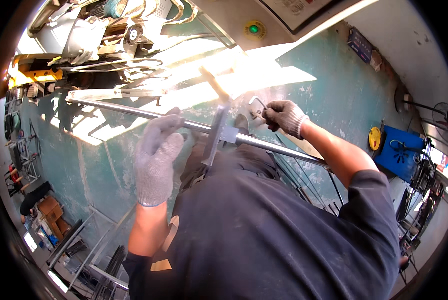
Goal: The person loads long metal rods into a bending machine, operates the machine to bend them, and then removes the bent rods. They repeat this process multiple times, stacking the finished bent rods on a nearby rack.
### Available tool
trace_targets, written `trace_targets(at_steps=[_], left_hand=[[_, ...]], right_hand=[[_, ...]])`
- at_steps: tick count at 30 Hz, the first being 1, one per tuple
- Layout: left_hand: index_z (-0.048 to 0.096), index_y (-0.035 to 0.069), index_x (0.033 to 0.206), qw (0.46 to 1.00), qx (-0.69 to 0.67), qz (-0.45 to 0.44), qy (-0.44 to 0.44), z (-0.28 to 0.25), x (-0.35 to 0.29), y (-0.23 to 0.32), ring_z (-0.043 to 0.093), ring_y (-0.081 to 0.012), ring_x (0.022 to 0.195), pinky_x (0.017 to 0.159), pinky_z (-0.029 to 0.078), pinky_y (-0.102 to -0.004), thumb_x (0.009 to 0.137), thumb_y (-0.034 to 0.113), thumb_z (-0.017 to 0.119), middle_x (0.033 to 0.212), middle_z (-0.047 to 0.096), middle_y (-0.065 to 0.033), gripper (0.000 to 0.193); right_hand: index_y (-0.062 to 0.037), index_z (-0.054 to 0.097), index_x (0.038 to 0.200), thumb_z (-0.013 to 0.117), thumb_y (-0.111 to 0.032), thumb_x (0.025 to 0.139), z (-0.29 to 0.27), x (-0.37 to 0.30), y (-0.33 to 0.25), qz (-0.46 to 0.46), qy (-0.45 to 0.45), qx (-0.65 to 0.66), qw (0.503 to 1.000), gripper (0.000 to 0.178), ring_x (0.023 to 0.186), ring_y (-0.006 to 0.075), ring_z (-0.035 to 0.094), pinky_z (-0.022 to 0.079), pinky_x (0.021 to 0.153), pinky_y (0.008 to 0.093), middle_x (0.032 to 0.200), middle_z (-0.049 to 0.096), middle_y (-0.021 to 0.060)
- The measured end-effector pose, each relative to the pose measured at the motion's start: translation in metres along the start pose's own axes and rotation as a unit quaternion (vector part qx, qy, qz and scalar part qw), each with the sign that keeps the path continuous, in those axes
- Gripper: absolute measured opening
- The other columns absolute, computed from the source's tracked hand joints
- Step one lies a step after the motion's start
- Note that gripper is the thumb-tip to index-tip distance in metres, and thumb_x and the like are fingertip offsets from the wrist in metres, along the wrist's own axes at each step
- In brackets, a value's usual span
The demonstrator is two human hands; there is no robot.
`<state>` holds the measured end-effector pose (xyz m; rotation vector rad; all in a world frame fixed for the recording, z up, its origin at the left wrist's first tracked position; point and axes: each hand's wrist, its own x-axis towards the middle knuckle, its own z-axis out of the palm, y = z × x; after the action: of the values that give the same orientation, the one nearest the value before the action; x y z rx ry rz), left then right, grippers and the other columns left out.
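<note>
A long shiny metal bar (284,148) runs across in front of my body, sloping down to the right. About its middle stands a grey flat metal piece (215,135), slightly blurred, with a small pale block (228,134) at its right side. My left hand (159,152), in a light knitted glove, is at the bar left of that piece. Its fingers and thumb are apart, and nothing shows in them; whether it touches the bar I cannot tell. Beyond the bar, my gloved right hand (284,117) is closed on an L-shaped hex key (257,101), its bent end pointing left.
A machine with cables (119,40) stands at the far left. A panel with a green button (254,29) is ahead. Metal frames (91,245) stand at the lower left; thin rods (309,182) lie under the bar. A blue case (396,154) is at the right.
</note>
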<state>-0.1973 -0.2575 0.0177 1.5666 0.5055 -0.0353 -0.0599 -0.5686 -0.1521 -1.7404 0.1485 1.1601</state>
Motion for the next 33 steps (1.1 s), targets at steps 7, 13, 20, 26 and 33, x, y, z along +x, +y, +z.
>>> trace_targets(at_steps=[7, 13, 20, 26, 33], left_hand=[[0.069, -0.004, 0.115, 0.979, -0.082, -0.095, 0.163, -0.111, -0.022, -0.049, 0.069, -0.0202, 0.101, 0.087, 0.057, -0.0348, 0.096, 0.006, 0.062, 0.116, 0.071, -0.0147, 0.022], [0.068, -0.005, 0.119, 0.976, -0.171, -0.117, 0.072, -0.223, -0.048, -0.086, 0.069, -0.0149, 0.090, 0.086, 0.055, -0.0291, 0.099, 0.010, 0.064, 0.099, 0.072, -0.0091, 0.026], [0.069, -0.002, 0.120, 0.969, -0.238, -0.070, 0.012, -0.394, -0.057, -0.053, 0.069, -0.0156, 0.087, 0.084, 0.056, -0.0319, 0.107, 0.015, 0.062, 0.095, 0.074, -0.0089, 0.023], [0.069, -0.001, 0.114, 0.961, -0.257, 0.024, 0.100, -0.519, -0.005, -0.051, 0.070, -0.0189, 0.083, 0.078, 0.056, -0.0329, 0.108, 0.011, 0.058, 0.100, 0.076, -0.0129, 0.017], [0.069, 0.001, 0.109, 0.938, -0.224, -0.011, 0.265, -0.695, 0.070, -0.082, 0.066, -0.0189, 0.075, 0.071, 0.056, -0.0349, 0.106, 0.010, 0.061, 0.095, 0.073, -0.0112, 0.012]], right_hand=[[0.0001, 0.075, 0.118, 0.062, -0.023, 0.111, 0.040, -0.123, -0.168, -0.310, 0.258, -0.109, 0.908, 0.027, 0.066, 0.0062, 0.054, 0.044, 0.058, 0.0217, 0.079, 0.061, -0.0003], [0.0001, 0.072, 0.132, 0.065, -0.009, 0.105, 0.219, -0.163, -0.264, -0.490, 0.285, -0.155, 0.809, 0.030, 0.070, 0.0075, 0.056, 0.044, 0.063, 0.0236, 0.081, 0.065, 0.0017], [-0.0149, 0.072, 0.123, 0.073, -0.014, 0.095, 0.465, -0.065, -0.285, -0.514, 0.028, -0.404, 0.756, 0.028, 0.085, 0.0367, 0.073, 0.058, 0.071, 0.0461, 0.097, 0.075, 0.0136], [-0.0170, 0.072, 0.119, 0.072, -0.019, 0.094, 0.572, -0.004, -0.388, -0.576, 0.064, -0.445, 0.682, 0.025, 0.083, 0.0359, 0.073, 0.058, 0.070, 0.0460, 0.093, 0.074, 0.0109], [-0.0120, 0.076, 0.102, 0.066, -0.024, 0.101, 0.616, 0.105, -0.706, -0.702, 0.345, -0.352, 0.514, 0.015, 0.089, 0.0360, 0.074, 0.058, 0.080, 0.0467, 0.092, 0.074, 0.0151]])
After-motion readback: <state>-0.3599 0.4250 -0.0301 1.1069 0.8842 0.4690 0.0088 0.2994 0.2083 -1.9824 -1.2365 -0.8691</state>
